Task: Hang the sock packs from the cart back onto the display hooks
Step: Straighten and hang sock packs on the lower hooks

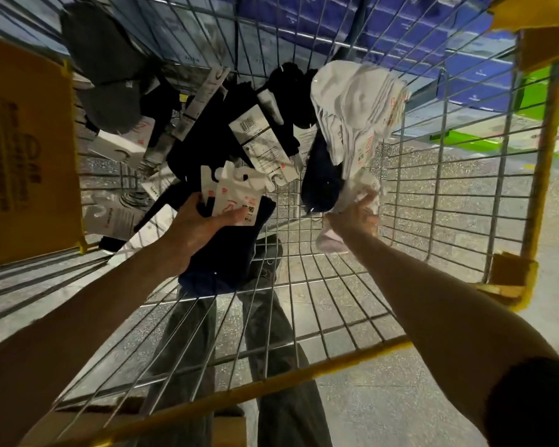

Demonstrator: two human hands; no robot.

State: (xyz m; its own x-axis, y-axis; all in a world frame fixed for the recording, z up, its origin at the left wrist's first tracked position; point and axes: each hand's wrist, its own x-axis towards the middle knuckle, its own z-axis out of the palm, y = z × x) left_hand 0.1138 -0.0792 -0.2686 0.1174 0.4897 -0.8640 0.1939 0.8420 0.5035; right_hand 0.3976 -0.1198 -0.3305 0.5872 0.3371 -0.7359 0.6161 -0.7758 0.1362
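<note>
Left hand: the left hand point(194, 227) was clamped on a small stack of dark navy sock packs point(226, 256). Its thumb lay across their white cardboard hanger cards point(236, 195) and its fingers were curled under the fabric.
Navy stack: it trailed back from that hand toward the person, with the hook-cut card tops just past the thumb tip. Whether it touched the mesh below could not be told.
Right hand: the right hand point(352, 217) was closed round the near end of a bundle of white sock packs with red-printed labels point(352, 101), its fingers bunched into the fabric.
White bundle: it stretched away from the right hand's fingertips and reached the wire wall on that hand's outer side. A pale scrap of fabric showed just under the wrist.
Beside the right hand: a dark blue sock pack point(320, 175) lay touching the white bundle on its inner side, just beyond the knuckles.
Beyond the left hand: a heap of black sock packs with white barcode labels point(262, 133) lay there, with grey socks point(110, 91) farther off to that hand's outer side.
Around both hands: a silver wire-mesh cart with a yellow frame point(271, 385) enclosed them, and its near rim crossed under both forearms.
Outer side of the left hand: a yellow printed panel point(23, 150) stood against the cart wall.
Under the hands: legs in dark trousers point(271, 324) showed through the mesh.
</note>
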